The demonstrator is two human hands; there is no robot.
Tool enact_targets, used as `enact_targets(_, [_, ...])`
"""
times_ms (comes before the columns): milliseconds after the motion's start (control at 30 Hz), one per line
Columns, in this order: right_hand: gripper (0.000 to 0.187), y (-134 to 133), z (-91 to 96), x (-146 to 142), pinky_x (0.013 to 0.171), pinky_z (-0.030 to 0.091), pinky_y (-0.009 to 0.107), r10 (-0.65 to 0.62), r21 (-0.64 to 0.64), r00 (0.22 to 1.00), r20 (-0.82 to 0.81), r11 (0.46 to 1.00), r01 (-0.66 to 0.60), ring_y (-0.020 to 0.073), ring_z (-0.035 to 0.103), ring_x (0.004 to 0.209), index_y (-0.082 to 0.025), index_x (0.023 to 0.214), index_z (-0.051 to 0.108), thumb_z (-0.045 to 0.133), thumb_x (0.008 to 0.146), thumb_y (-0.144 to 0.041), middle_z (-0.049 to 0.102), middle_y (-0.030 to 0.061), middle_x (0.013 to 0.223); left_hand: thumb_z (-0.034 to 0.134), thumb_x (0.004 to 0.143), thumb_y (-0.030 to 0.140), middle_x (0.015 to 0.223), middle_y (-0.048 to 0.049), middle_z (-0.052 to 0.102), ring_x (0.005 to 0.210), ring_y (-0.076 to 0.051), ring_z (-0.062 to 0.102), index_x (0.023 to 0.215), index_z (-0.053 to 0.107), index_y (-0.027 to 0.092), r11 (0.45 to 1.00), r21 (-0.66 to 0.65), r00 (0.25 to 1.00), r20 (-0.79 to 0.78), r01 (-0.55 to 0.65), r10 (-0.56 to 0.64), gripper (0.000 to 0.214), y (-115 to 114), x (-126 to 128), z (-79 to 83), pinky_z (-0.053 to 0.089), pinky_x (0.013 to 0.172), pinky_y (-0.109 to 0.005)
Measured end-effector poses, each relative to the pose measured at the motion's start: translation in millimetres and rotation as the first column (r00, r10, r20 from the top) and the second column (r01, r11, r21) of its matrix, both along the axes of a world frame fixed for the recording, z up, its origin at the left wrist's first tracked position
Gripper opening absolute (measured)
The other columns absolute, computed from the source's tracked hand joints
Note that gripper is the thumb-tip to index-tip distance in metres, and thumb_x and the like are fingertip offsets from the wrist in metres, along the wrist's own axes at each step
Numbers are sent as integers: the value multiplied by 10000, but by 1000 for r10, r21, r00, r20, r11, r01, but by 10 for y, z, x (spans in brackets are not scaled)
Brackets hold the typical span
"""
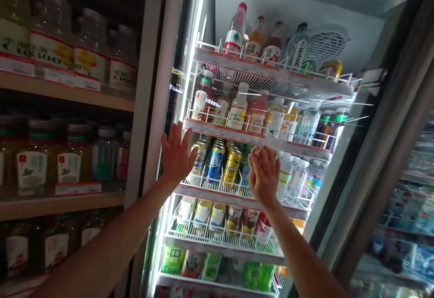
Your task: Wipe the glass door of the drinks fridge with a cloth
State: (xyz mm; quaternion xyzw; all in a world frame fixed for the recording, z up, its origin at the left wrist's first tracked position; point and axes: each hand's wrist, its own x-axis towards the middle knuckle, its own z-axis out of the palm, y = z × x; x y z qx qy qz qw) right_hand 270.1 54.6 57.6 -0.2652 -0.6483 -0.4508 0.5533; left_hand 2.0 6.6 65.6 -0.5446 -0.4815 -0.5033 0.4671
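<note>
My left hand (176,154) is raised with fingers spread flat, open, at the left edge of the lit drinks fridge (159,108), just beside a row of cans (217,162) on the third wire shelf (217,190). My right hand (263,173) reaches into the same shelf. Its fingers are curled around something pale, mostly hidden behind the hand, among clear bottles (298,176). Blue, gold and white cans stand between the two hands.
The fridge door (379,153) stands swung open on the right. Bottles fill the upper wire shelves (271,74), cups and green cans the lower ones. Wooden shelves (68,92) with bottled drinks stand on the left. Another cooler (410,207) is at far right.
</note>
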Motion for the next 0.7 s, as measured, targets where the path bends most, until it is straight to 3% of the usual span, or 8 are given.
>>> enact_targets(100, [491, 56, 106, -14, 1037, 312, 548, -10, 40, 963, -271, 999, 22, 291, 322, 1344, -186, 1322, 446, 430, 832, -175, 420, 155, 1394, 385, 893, 398, 1521, -105, 158, 1404, -259, 136, 1440, 189, 225, 999, -36, 1000, -3, -9, 9, 607, 30, -74, -6, 129, 1128, -508])
enact_targets(167, [493, 70, 136, -119, 1035, 314, 550, 6, 68, 948, -318, 998, 16, 293, 323, 1343, -179, 1322, 448, 422, 829, -163, 419, 160, 1393, 373, 896, 401, 1519, -108, 168, 1405, -253, 134, 1438, 196, 221, 999, -31, 1000, -7, -17, 17, 598, 38, -78, -26, 127, 1129, -500])
enact_targets(333, [454, -13, 69, -390, 1065, 302, 498, 10, 36, 999, 35, 999, -11, 248, 324, 1347, -233, 1288, 479, 454, 836, -195, 488, 102, 1344, 372, 899, 404, 1516, -118, 179, 1406, -256, 127, 1433, 210, 208, 999, -23, 1000, -9, -24, 24, 591, 34, -57, -42, 119, 1131, -493])
enact_targets(533, [489, 10, 236, -453, 1051, 294, 529, 25, 57, 973, -231, 998, -12, 284, 310, 1350, -155, 1317, 456, 442, 829, -190, 429, 171, 1387, 355, 907, 414, 1512, -118, 197, 1409, -240, 109, 1429, 207, 209, 998, -49, 999, -1, -38, 38, 580, 32, -40, -42, 124, 1133, -489])
enact_targets(700, [451, -110, 137, -801, 1070, 287, 478, 48, 23, 988, 144, 998, -52, 239, 332, 1341, -209, 1289, 484, 423, 842, -211, 495, 107, 1344, 354, 909, 402, 1501, -132, 228, 1412, -235, 94, 1429, 201, 201, 998, -41, 998, 5, -57, 57, 578, 25, -38, -48, 141, 1129, -490])
